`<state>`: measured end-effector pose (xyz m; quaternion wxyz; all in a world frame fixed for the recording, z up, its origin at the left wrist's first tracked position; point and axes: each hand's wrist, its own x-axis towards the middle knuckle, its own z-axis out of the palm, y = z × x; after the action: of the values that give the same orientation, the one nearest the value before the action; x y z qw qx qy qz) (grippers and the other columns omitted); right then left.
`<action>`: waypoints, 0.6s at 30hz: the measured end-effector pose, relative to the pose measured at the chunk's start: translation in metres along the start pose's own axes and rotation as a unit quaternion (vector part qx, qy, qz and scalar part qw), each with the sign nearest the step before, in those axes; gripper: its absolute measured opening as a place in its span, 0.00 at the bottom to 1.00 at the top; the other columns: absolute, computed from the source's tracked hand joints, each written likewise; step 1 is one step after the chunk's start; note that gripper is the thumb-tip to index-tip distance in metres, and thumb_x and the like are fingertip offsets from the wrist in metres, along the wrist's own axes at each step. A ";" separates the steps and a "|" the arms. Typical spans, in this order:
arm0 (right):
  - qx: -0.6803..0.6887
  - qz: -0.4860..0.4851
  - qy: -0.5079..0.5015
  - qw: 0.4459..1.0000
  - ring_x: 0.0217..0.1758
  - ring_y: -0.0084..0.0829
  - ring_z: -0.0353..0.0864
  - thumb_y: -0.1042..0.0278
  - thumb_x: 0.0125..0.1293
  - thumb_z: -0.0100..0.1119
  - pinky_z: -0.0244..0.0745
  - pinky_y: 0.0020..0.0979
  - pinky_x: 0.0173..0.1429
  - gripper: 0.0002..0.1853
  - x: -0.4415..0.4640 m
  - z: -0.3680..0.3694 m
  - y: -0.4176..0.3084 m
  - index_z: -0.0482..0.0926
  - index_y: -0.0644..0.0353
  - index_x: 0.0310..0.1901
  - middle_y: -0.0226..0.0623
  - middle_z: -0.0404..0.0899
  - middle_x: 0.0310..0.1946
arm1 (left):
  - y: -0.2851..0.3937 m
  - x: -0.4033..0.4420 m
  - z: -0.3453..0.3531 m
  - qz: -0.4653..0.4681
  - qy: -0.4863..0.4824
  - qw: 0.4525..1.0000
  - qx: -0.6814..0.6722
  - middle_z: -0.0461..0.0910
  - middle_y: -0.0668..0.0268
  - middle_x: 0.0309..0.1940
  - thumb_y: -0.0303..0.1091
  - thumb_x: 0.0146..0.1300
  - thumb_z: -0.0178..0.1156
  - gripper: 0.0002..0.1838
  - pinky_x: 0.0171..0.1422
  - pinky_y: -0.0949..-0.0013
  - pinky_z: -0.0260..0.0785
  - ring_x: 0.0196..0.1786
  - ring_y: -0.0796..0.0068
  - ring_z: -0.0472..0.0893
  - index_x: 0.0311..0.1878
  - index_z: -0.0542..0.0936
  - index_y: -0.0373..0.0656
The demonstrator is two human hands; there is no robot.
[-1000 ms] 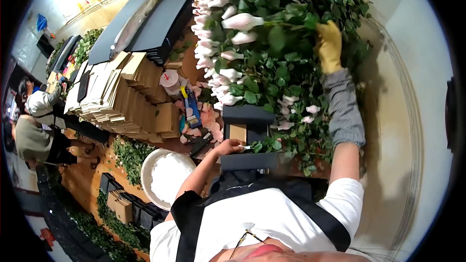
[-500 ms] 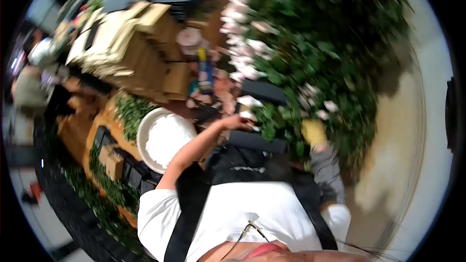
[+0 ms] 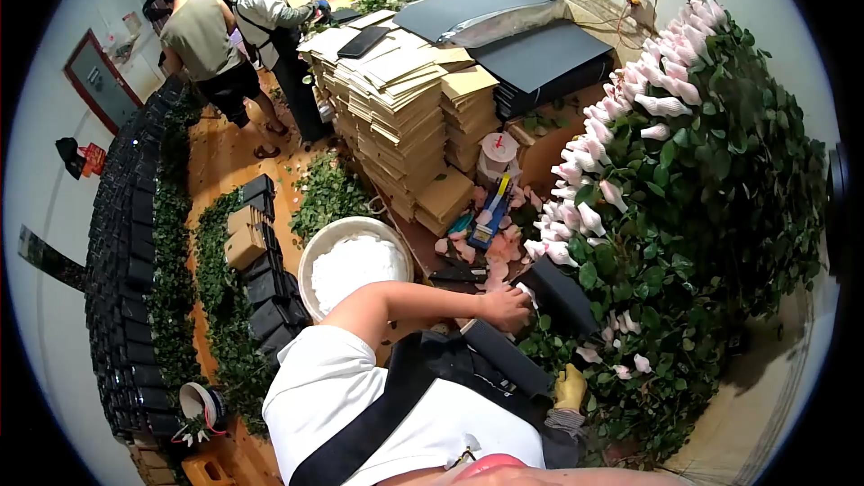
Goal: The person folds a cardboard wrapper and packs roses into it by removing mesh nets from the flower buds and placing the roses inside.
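My left hand [image 3: 507, 308] is bare and curled at the open end between two dark padded boards [image 3: 560, 295], fingers bent round something white too small to name. Leafy stems run from there toward my right hand [image 3: 570, 388], which wears a yellow glove and lies low among the leaves; its fingers are partly hidden. Beside both hands rises a big heap of green rose stems [image 3: 711, 216], with pink-white netted rose heads [image 3: 580, 157] lined along its left edge. A few smaller netted buds [image 3: 621, 328] lie near the glove.
A white-filled tub [image 3: 355, 270] stands left of my arm. Beyond it are stacked cardboard sheets [image 3: 387, 117], dark sheets [image 3: 544, 58], a lidded cup [image 3: 499, 151] and a blue-yellow tool [image 3: 490, 220] among petals. Several people stand at the back left, including one person [image 3: 202, 36].
The view has swung left, showing more floor and people. My gloved right hand has come down from the upper stems toward my body. My left hand stays by the dark boards.
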<state>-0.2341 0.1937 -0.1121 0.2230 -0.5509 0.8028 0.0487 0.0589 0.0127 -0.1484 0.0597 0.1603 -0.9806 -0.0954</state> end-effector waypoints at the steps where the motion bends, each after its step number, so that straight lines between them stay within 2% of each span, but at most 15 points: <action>1: 0.038 -0.050 0.068 0.996 0.47 0.53 0.82 0.66 0.69 0.57 0.77 0.47 0.51 0.15 -0.001 0.007 0.007 0.81 0.66 0.52 0.51 0.83 0.45 | -0.003 -0.001 0.007 -0.025 -0.029 0.998 -0.046 0.68 0.53 0.59 0.46 0.54 0.71 0.33 0.59 0.51 0.68 0.59 0.51 0.72 0.62 0.74 0.45; 2: 0.075 -0.101 0.134 0.983 0.45 0.53 0.82 0.69 0.67 0.59 0.77 0.46 0.49 0.14 -0.002 0.017 0.015 0.83 0.65 0.51 0.53 0.83 0.42 | -0.007 -0.002 0.013 -0.051 -0.058 0.993 -0.092 0.68 0.53 0.60 0.47 0.55 0.72 0.34 0.59 0.51 0.68 0.59 0.50 0.72 0.63 0.72 0.44; 3: 0.244 0.003 0.136 0.960 0.44 0.52 0.83 0.71 0.67 0.59 0.78 0.45 0.48 0.11 0.014 0.048 0.037 0.84 0.65 0.47 0.51 0.84 0.40 | -0.006 -0.006 0.004 -0.038 -0.053 0.989 -0.130 0.69 0.53 0.59 0.48 0.57 0.71 0.35 0.57 0.49 0.69 0.57 0.47 0.74 0.64 0.71 0.43; 5: 0.211 0.024 0.183 0.960 0.40 0.52 0.83 0.71 0.63 0.61 0.77 0.45 0.45 0.08 0.012 0.044 0.037 0.86 0.62 0.41 0.49 0.85 0.37 | -0.003 -0.008 -0.008 -0.050 -0.069 0.986 -0.144 0.70 0.53 0.58 0.48 0.58 0.71 0.34 0.56 0.49 0.70 0.55 0.47 0.75 0.64 0.72 0.44; 6: 0.009 -0.057 0.228 0.972 0.37 0.52 0.83 0.70 0.60 0.64 0.77 0.46 0.44 0.08 -0.019 -0.008 0.004 0.86 0.61 0.40 0.49 0.85 0.37 | -0.002 -0.006 -0.010 -0.056 -0.086 0.982 -0.159 0.71 0.53 0.57 0.48 0.59 0.70 0.33 0.54 0.49 0.71 0.53 0.47 0.76 0.64 0.73 0.44; 7: 0.008 -0.054 0.228 0.972 0.37 0.52 0.83 0.70 0.60 0.64 0.77 0.46 0.44 0.08 -0.020 -0.020 0.000 0.86 0.61 0.40 0.49 0.85 0.37 | -0.011 -0.006 0.020 -0.068 -0.060 0.968 -0.235 0.73 0.52 0.53 0.47 0.60 0.69 0.29 0.52 0.47 0.71 0.50 0.46 0.77 0.62 0.75 0.48; 9: -0.013 -0.037 0.203 0.978 0.42 0.53 0.83 0.71 0.62 0.62 0.77 0.46 0.46 0.09 -0.023 -0.027 0.000 0.86 0.60 0.42 0.50 0.85 0.39 | -0.009 -0.009 0.023 -0.109 -0.049 0.958 -0.261 0.72 0.51 0.52 0.47 0.61 0.68 0.26 0.52 0.47 0.71 0.50 0.45 0.77 0.61 0.76 0.50; 11: 0.077 -0.072 0.128 0.986 0.47 0.54 0.83 0.71 0.64 0.56 0.77 0.47 0.50 0.11 -0.004 0.000 0.023 0.84 0.59 0.46 0.54 0.83 0.42 | -0.005 -0.014 0.027 -0.172 -0.011 0.943 -0.286 0.72 0.47 0.51 0.51 0.61 0.67 0.23 0.55 0.47 0.73 0.54 0.42 0.75 0.58 0.80 0.57; 12: 0.112 -0.085 0.106 0.984 0.48 0.54 0.83 0.71 0.66 0.54 0.77 0.47 0.50 0.12 0.002 0.021 0.033 0.84 0.59 0.47 0.55 0.83 0.43 | -0.008 -0.014 0.033 -0.157 0.012 0.946 -0.284 0.71 0.47 0.53 0.48 0.60 0.66 0.23 0.58 0.47 0.71 0.56 0.41 0.72 0.57 0.81 0.52; 13: 0.118 -0.120 0.146 0.975 0.43 0.53 0.82 0.70 0.67 0.53 0.77 0.47 0.47 0.12 0.016 0.042 0.040 0.84 0.61 0.46 0.53 0.84 0.40 | -0.013 -0.012 0.039 -0.087 0.045 0.964 -0.248 0.69 0.46 0.56 0.44 0.56 0.66 0.24 0.60 0.47 0.70 0.58 0.43 0.71 0.55 0.80 0.46; 14: 0.121 -0.144 0.182 0.965 0.38 0.52 0.82 0.70 0.68 0.52 0.76 0.47 0.44 0.12 0.023 0.059 0.046 0.83 0.63 0.46 0.52 0.84 0.37 | -0.017 -0.009 0.053 -0.054 0.071 0.969 -0.231 0.75 0.49 0.52 0.39 0.50 0.67 0.24 0.62 0.48 0.69 0.59 0.46 0.71 0.52 0.80 0.42; 15: 0.094 -0.140 0.140 0.976 0.38 0.51 0.83 0.73 0.65 0.55 0.77 0.47 0.44 0.13 0.022 0.057 0.047 0.83 0.61 0.49 0.52 0.84 0.38 | -0.017 -0.006 0.027 0.062 0.018 0.987 -0.144 0.77 0.54 0.47 0.37 0.52 0.64 0.20 0.60 0.51 0.70 0.58 0.53 0.72 0.48 0.82 0.36; 16: 0.058 -0.177 0.169 0.968 0.38 0.51 0.83 0.76 0.59 0.59 0.77 0.47 0.43 0.15 0.019 0.054 0.047 0.83 0.60 0.49 0.52 0.84 0.36 | -0.023 -0.001 0.049 0.067 -0.032 0.985 -0.158 0.79 0.57 0.42 0.35 0.52 0.63 0.15 0.57 0.52 0.71 0.53 0.55 0.76 0.40 0.83 0.37; 17: 0.044 -0.146 0.121 0.981 0.36 0.50 0.83 0.77 0.54 0.62 0.78 0.46 0.41 0.19 0.020 0.052 0.044 0.83 0.60 0.50 0.52 0.83 0.34 | -0.026 -0.001 0.078 0.029 -0.066 0.980 -0.188 0.80 0.57 0.42 0.35 0.52 0.64 0.14 0.51 0.52 0.74 0.47 0.55 0.80 0.39 0.82 0.37; 18: 0.056 -0.156 0.147 0.975 0.35 0.50 0.82 0.77 0.52 0.63 0.78 0.44 0.40 0.20 0.024 0.062 0.051 0.83 0.60 0.49 0.52 0.82 0.33 | -0.017 0.002 0.043 -0.011 -0.144 0.976 -0.163 0.80 0.56 0.44 0.35 0.53 0.64 0.14 0.44 0.53 0.75 0.43 0.55 0.82 0.41 0.83 0.38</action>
<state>-0.2681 0.2131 -0.1864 0.1382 -0.6572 0.7323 -0.1131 0.0558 0.0033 -0.1938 -0.0578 0.1441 -0.9484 -0.2764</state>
